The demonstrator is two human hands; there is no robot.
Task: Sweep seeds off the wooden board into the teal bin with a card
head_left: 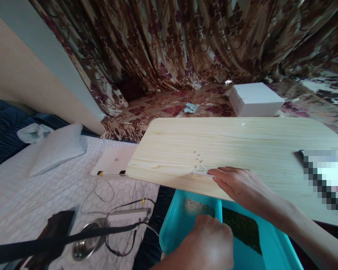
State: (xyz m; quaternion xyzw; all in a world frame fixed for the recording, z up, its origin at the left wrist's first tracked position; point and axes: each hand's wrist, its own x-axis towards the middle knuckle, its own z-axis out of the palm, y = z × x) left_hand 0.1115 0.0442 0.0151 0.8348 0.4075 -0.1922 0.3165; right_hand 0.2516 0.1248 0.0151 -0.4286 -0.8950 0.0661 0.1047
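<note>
My right hand (pixel 236 183) is closed on a thin white strip (pixel 200 173), whose far end touches the light wood tabletop (pixel 270 146). Small dark bits (pixel 198 161) lie scattered just beyond that end. Below the table's near edge, my left hand (pixel 210 242) is closed in a fist over a turquoise divided tray (pixel 171 225), in front of its divider. What the fist holds, if anything, is hidden. Pale grains (pixel 195 206) lie in the tray's left compartment, and a dark green granular heap (pixel 242 227) fills part of the right one.
A blurred-out device (pixel 326 176) lies at the table's right. Behind the table are a white box (pixel 256 99) and a patterned curtain (pixel 171 45). On the bed at left are a pillow (pixel 59 148), a laptop (pixel 114 161), cables (pixel 109 210) and a steel bowl (pixel 86 243); a dark strap crosses the foreground.
</note>
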